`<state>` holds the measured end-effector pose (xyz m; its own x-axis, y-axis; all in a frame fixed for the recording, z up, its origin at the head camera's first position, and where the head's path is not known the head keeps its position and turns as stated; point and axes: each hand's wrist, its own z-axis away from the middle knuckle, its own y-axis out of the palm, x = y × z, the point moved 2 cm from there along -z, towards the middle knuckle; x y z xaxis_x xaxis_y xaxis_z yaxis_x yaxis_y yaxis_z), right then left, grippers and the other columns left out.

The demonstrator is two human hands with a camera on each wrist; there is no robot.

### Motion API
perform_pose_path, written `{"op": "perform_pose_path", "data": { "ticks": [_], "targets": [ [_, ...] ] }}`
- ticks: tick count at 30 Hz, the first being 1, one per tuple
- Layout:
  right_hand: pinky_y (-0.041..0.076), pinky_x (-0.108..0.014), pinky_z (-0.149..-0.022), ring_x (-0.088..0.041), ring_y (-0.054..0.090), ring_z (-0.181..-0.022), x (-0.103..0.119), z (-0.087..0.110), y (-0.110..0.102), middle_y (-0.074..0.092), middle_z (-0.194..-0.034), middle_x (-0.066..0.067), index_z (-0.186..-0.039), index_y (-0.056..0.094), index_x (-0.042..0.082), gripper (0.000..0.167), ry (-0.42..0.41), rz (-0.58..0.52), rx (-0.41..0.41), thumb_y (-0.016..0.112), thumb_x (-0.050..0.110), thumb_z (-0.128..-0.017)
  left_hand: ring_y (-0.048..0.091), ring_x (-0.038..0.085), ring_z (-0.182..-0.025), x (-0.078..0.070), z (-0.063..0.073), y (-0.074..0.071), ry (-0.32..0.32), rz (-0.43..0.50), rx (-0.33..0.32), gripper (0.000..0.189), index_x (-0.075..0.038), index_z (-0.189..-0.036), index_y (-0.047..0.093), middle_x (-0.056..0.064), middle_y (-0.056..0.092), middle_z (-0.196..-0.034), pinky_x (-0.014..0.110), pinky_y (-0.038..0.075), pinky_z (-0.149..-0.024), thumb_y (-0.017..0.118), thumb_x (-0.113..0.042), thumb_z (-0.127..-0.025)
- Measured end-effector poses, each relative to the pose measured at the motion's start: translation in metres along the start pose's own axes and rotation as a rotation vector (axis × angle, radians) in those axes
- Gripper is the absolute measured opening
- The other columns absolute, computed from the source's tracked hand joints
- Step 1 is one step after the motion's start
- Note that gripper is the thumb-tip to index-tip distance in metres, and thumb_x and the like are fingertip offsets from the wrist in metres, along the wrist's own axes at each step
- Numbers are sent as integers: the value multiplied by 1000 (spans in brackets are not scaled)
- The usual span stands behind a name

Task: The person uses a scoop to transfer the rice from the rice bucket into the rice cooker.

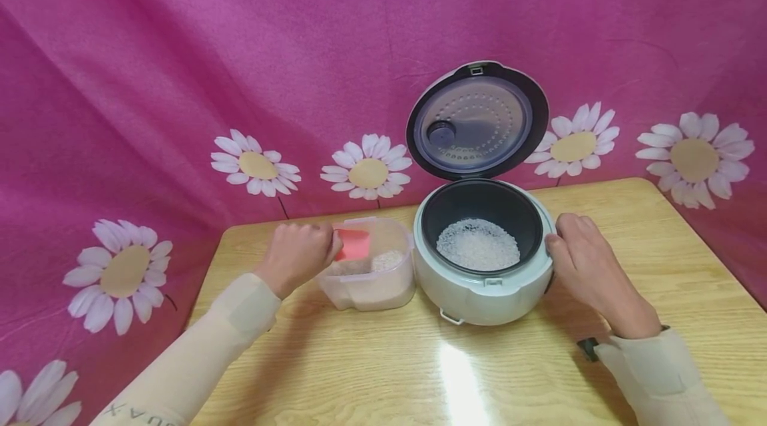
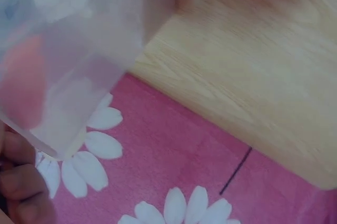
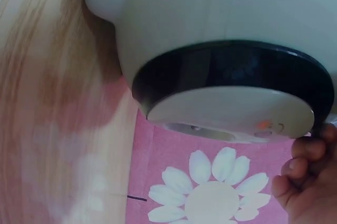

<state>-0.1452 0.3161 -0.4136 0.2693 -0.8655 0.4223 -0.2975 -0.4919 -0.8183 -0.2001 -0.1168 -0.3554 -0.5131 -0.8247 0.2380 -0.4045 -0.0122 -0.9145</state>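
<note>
My left hand [image 1: 299,249] grips a pink scoop [image 1: 353,245] over the left part of a clear plastic container [image 1: 374,289] of rice. The scoop's blade dips inside the walls; its handle is hidden in the fist. Through the container's cloudy side, the scoop [image 2: 25,84] shows in the left wrist view, above curled fingers [image 2: 23,182]. To the right stands a pale rice cooker [image 1: 479,303], lid [image 1: 476,120] raised, with white rice [image 1: 479,244] in its dark pot. My right hand [image 1: 590,266] holds the cooker's right side, thumb at the rim and fingers [image 3: 308,148] curled along the edge.
Container and cooker stand side by side on a wooden table [image 1: 371,359], near its back edge. Behind hangs a magenta cloth [image 1: 335,46] printed with white daisies. The raised lid rises in front of the cloth. A small latch [image 1: 451,317] juts from the cooker's lower front.
</note>
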Motion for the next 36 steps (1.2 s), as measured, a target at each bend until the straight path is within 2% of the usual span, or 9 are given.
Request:
{"op": "perform_pose_path", "data": {
  "ticks": [7,17,24,30,36],
  "targets": [
    [31,-34,-74,-23,41,-85,-2,-1,-1,46,-82,-7,-92,51,5,14,-27,1,-2,50,17,-101,22,9,-48,-5,-3,-2,-55,17,166,47,-19,-54,34,-8,22,-52,24,19,-42,58,-20,-94],
    [35,-33,-72,-20,41,-90,-6,-1,-3,44,-84,-6,-91,47,10,19,39,-52,53,57,24,-100,34,13,-50,-14,-15,-4,-70,3,402,40,-14,-61,53,-3,38,-56,27,31,-44,63,-26,-98],
    [37,-31,-68,-18,42,-88,-8,-4,-4,47,-85,-6,-89,47,12,18,22,-60,18,60,22,-96,35,14,-51,-19,-19,-4,-57,-10,427,39,-14,-61,52,-3,38,-57,27,30,-44,65,-24,-96],
    [36,-31,-69,-17,42,-84,-9,-6,-3,47,-79,-4,-84,51,13,18,13,-64,-28,60,22,-98,35,14,-52,-20,-20,-2,-30,-53,431,38,-13,-63,52,-2,39,-58,27,31,-44,65,-24,-97],
    [37,-30,-67,-16,42,-83,-9,-6,-2,48,-79,-4,-84,53,13,17,-2,-59,-48,61,20,-97,36,14,-51,-21,-20,-1,-43,-46,449,38,-13,-63,53,-2,37,-58,26,29,-44,65,-24,-97]
  ]
}}
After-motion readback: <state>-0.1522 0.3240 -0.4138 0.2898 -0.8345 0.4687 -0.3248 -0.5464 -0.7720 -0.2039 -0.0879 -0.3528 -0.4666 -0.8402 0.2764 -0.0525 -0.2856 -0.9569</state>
